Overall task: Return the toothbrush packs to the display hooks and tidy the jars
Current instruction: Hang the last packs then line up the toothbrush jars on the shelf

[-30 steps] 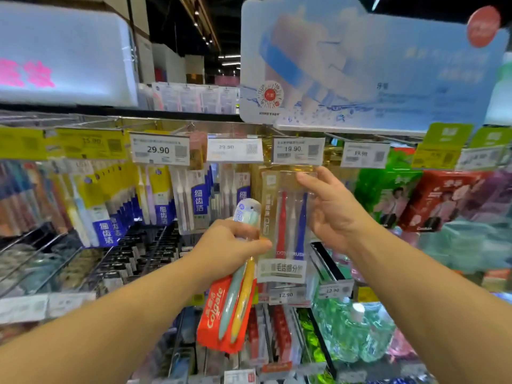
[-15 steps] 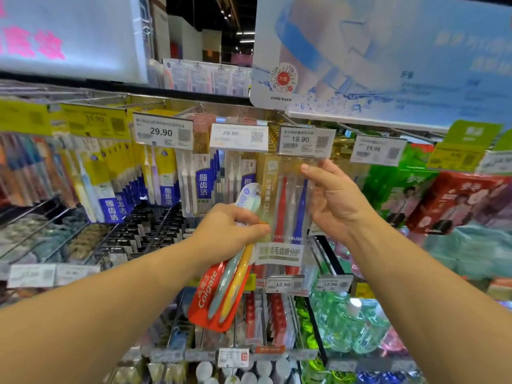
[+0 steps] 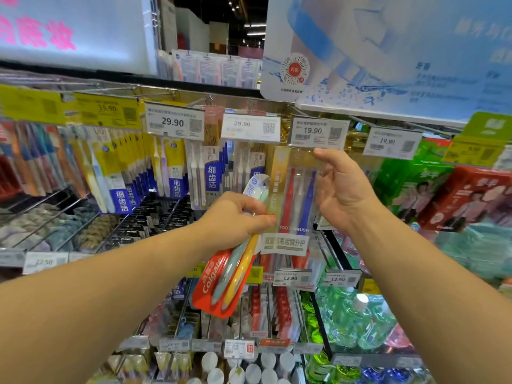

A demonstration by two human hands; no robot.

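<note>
My left hand (image 3: 235, 217) grips a red Colgate toothbrush pack (image 3: 221, 284) with a green and a yellow brush, tilted with its top up to the right. My right hand (image 3: 340, 189) holds the right edge of a clear gold-trimmed toothbrush pack (image 3: 293, 200) with a red, a white and a blue brush. That pack's top sits just under the 19.90 price tag (image 3: 315, 133) on its display hook. Whether the pack hangs on the hook is hidden by the tag.
Rows of toothbrush packs (image 3: 122, 173) hang on hooks to the left under 29.90 and 35.90 tags. Green and red boxes (image 3: 443, 195) fill the right. Green mouthwash bottles (image 3: 357, 320) and white jar lids (image 3: 249, 370) stand on lower shelves. A blue sign (image 3: 388, 51) overhangs above.
The view has shifted, so the shelf appears lower and closer. Both hands keep their packs; the clear pack has risen slightly toward the 19.90 tag.
</note>
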